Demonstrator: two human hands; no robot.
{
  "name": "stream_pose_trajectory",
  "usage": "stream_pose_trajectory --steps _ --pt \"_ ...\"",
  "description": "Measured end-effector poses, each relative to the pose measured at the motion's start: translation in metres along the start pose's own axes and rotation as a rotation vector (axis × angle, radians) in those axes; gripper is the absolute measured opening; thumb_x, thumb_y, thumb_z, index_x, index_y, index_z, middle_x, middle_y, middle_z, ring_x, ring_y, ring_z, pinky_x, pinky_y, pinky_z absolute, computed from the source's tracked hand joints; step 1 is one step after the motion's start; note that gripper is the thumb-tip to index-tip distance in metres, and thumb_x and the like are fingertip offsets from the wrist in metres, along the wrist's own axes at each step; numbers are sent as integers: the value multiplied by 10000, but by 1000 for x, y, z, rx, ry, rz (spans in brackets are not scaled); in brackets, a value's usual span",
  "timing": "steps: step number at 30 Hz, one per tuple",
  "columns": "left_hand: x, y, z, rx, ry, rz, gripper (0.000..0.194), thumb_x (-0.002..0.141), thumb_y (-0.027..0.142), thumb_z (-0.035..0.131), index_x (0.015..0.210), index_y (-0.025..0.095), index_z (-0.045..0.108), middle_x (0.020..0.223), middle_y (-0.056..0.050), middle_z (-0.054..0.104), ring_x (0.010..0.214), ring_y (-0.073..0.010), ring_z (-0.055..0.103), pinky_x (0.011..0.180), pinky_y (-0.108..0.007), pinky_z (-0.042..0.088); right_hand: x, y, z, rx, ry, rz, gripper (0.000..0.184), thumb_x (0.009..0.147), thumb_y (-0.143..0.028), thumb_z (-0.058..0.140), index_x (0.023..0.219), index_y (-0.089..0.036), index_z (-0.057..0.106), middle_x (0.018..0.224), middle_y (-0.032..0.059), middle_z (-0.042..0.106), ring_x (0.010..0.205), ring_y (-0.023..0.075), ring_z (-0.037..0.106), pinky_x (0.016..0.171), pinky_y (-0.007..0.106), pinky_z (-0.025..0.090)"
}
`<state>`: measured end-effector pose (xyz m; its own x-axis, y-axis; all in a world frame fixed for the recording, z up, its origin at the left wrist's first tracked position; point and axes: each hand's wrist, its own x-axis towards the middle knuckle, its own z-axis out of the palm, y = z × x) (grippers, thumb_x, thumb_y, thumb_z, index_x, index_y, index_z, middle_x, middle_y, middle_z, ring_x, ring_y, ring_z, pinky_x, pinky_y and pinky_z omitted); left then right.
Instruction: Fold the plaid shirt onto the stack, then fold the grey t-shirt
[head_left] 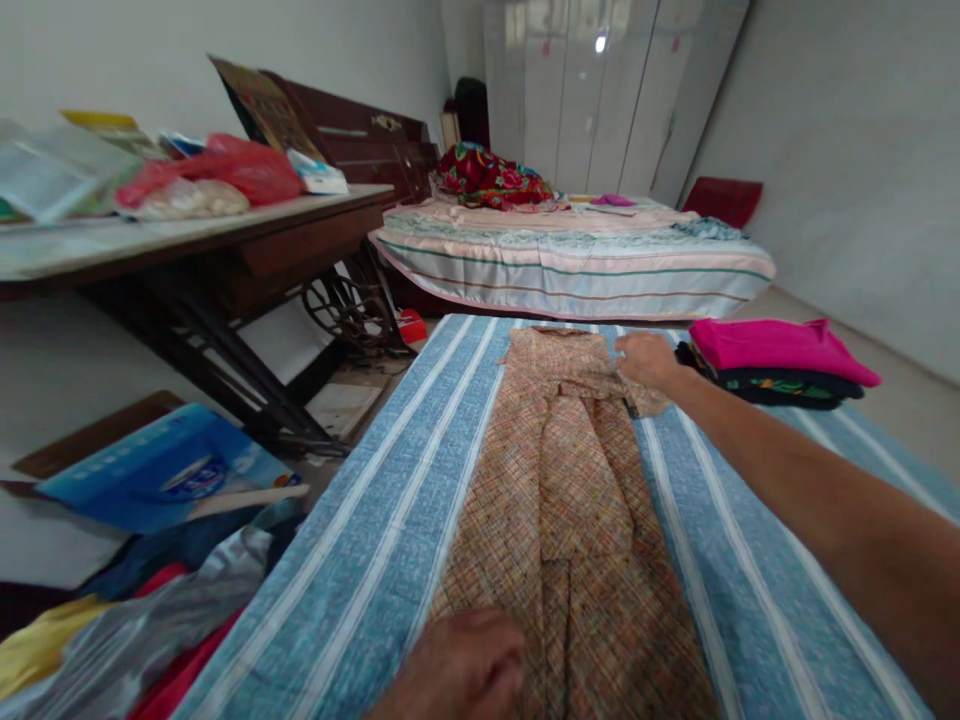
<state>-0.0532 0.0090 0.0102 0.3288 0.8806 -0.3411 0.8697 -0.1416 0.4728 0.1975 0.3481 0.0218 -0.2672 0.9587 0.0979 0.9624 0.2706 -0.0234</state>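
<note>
- Blue-and-white striped cloth (360,520) covers the work surface, stripes running away from the wearer.
- Left hand (469,655): bottom of view, at the near left part of the garment. Fingers curled in, blurred; can't tell if fabric is in the grip.
- Brown checked garment (585,480): long, laid lengthwise mid-surface, near end cut off by the frame, neck end by the far edge. Front seam and waist seam visible.
- Right hand (646,360): arm reaching out to the far right shoulder/sleeve area, touching it. Fingers bent; can't tell whether they pinch the cloth.
- Folded stack just right of that hand: bright pink cloth (780,345) on top, dark folded clothes (795,387) below.
- Left, lower than the surface: loose clothes pile (172,600), gray, yellow, red, dark blue. Blue printed cardboard (180,465) behind it.
- Further left: wooden table (322,230) with a spoked wheel (337,310) underneath, red plastic bag (255,170) among the clutter on top.
- Beyond: bed (570,260) with striped sheet, red floral quilt (495,178) bunched on it.
- Back wall: glossy pale wardrobe (585,100).
</note>
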Motion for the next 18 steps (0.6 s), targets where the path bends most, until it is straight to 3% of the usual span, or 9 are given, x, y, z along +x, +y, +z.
stream_pose_trajectory --steps 2,5,7,10,13,18 --pt "33 -5 -16 68 157 81 220 886 174 385 807 201 588 879 -24 634 858 -143 592 811 -252 465 -11 -20 6 26 -14 -94 186 854 -225 529 973 -170 660 1075 128 631 1053 272 549 883 343 417" --pt "96 -12 -36 166 330 167 245 868 161 393 1046 192 559 1188 -56 581 1123 -166 515 979 -294 399 -24 -55 18 84 -34 -232 181 862 -221 496 869 -199 675 929 63 670 882 199 609 755 258 441" --pt "136 -19 -44 245 416 128 305 890 175 374 1151 169 531 1360 -78 478 1288 -186 385 1086 -348 291 -28 -76 26 114 -39 -301 172 856 -218 502 820 -215 670 894 35 674 845 177 615 727 249 441" --pt "180 -34 -48 286 450 43 416 914 226 355 1305 113 442 1479 -120 336 1380 -229 248 1130 -404 205 -23 -98 35 136 -42 -362 144 881 -255 525 806 -232 646 881 21 673 833 169 611 727 285 459" --pt "201 -51 -43 279 427 16 528 929 344 354 1380 70 368 1496 -157 292 1395 -267 204 1135 -442 175 0 -111 39 136 -28 -369 152 922 -330 532 839 -246 628 930 24 660 870 162 598 777 316 474" --pt "207 -70 -33 232 430 46 613 934 487 301 1409 104 356 1504 -146 278 1399 -280 191 1133 -480 168 68 -129 43 106 -14 -249 223 943 -355 518 960 -156 617 959 43 630 886 172 603 811 372 500"
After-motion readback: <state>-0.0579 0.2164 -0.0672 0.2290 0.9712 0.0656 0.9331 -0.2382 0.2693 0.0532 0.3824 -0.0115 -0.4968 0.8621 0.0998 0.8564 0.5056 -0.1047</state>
